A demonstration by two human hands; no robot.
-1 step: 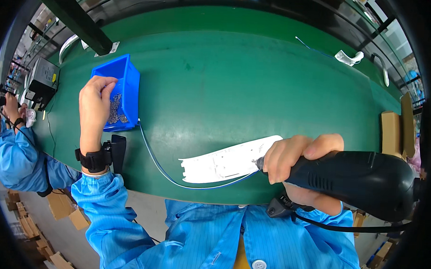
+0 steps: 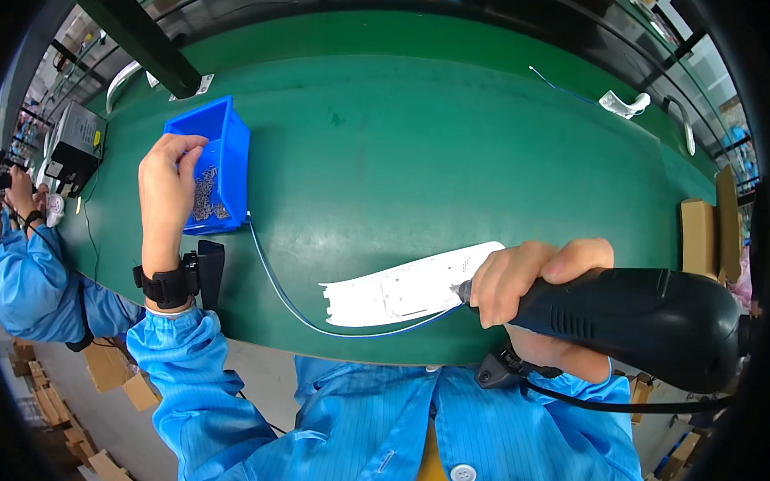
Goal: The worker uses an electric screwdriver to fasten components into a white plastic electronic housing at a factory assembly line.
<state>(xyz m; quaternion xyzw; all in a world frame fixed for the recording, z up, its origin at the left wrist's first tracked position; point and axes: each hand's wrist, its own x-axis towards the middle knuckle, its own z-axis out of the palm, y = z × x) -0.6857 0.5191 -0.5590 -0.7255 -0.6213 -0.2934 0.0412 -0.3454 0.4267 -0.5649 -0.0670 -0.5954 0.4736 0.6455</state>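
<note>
Over the blue bin (image 2: 237,167) at the left, my left hand (image 2: 166,182) has thumb and fingertips drawn together in a pinch; whatever is between them is too small to make out. Small metal screws (image 2: 206,196) lie in the bin below the fingers. My right hand (image 2: 506,283) is wrapped round a black electric screwdriver (image 2: 628,325), held nearly level and pointing left. Its tip is at the right part of a flat white plastic panel (image 2: 392,287) near the bench's front edge. The fingers hide the panel's right end.
A thin blue-and-white cable (image 2: 285,301) curves from beside the bin to the panel on the green bench (image 2: 456,158). A white part (image 2: 623,105) with a wire lies far right, near an open cardboard box (image 2: 699,239). A co-worker's arm (image 2: 32,271) and a black device (image 2: 76,149) are at left.
My left hand has shifted very slightly left and away from me over the bin. My right hand and the screwdriver are almost unmoved.
</note>
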